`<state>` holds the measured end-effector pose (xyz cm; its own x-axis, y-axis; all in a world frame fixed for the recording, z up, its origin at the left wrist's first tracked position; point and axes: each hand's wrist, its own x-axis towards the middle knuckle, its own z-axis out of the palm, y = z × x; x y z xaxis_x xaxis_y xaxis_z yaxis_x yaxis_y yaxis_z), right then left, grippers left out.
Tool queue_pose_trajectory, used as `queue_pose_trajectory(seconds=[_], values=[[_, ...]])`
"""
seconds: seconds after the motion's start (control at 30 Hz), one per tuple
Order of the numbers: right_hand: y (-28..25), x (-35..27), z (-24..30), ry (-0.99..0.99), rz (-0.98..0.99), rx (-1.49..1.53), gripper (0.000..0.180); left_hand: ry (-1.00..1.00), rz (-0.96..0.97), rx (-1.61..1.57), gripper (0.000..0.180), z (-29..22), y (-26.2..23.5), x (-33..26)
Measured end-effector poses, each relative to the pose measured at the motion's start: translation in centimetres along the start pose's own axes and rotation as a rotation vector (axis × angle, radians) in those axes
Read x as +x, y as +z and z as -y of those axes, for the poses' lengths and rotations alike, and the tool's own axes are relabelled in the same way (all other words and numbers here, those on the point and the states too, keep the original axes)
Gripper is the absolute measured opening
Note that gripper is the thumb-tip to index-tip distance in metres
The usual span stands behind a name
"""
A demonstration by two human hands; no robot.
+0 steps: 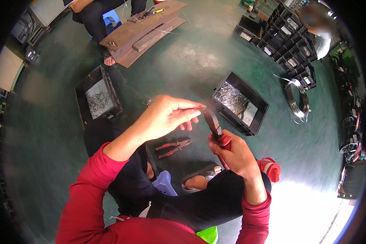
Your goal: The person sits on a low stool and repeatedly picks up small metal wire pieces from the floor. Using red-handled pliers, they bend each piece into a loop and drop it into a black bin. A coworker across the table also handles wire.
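My right hand (236, 152) is wrapped round the red handles of a pair of pliers (212, 122), whose dark jaws point up and away from me. Just left of the jaws, my left hand (164, 118) pinches a thin piece of wire (202, 108) between thumb and fingertips, its end close to the pliers' tip. The wire is mostly hidden by the fingers. On the floor below my left hand lies a second pair of pliers (174, 148) with red handles.
Black crates with many small wire pieces stand at the right (254, 129) and left (79, 99). A wire coil (293, 97) lies near stacked black crates (282, 38). A red jug (272, 171) stands by my knee. Another person (93, 20) sits beside a rusty metal bench (150, 30).
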<state>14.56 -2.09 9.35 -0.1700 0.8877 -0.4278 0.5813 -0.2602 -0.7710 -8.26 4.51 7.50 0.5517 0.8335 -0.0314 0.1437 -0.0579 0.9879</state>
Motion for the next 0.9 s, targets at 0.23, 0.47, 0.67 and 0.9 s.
queue_pose_trajectory(seconds=[0.23,0.47,0.67,0.9], values=[[0.3,1.0,-0.7,-0.032,0.028,0.042,0.025,-0.075,-0.037,-0.173,0.027,0.1,1.2,-0.3],[0.4,1.6,-0.8,-0.030,0.074,0.096,0.025,-0.119,-0.012,-0.245,0.028,0.5,0.7,-0.3],[0.9,1.6,-1.0,-0.231,-0.010,-0.056,0.017,-0.096,-0.008,-0.152,0.028,0.5,0.6,-0.5],[0.4,1.3,-1.1,-0.005,0.154,0.130,0.027,-0.086,0.033,-0.145,0.029,0.6,0.3,-0.5]])
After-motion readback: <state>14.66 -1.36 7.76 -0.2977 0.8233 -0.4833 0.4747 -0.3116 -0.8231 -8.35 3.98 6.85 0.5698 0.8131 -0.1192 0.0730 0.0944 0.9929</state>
